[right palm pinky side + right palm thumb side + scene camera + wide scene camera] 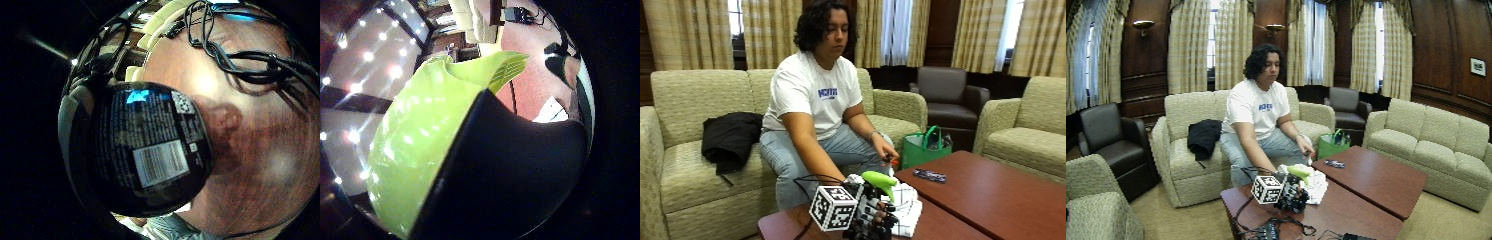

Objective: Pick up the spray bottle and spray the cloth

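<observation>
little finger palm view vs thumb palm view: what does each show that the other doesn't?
Only the little finger side view: the spray bottle's dark body with its printed label and barcode, its shadow on the wooden table, and cables lying there.

Only the thumb side view: the bottle's lime green spray head, with the ceiling lights behind it.

Both: the same bottle close against the palm, and bare reddish tabletop beyond it. Neither shows the cloth clearly. The outside view has the right hand in a grip round the bottle beside the white cloth.
</observation>
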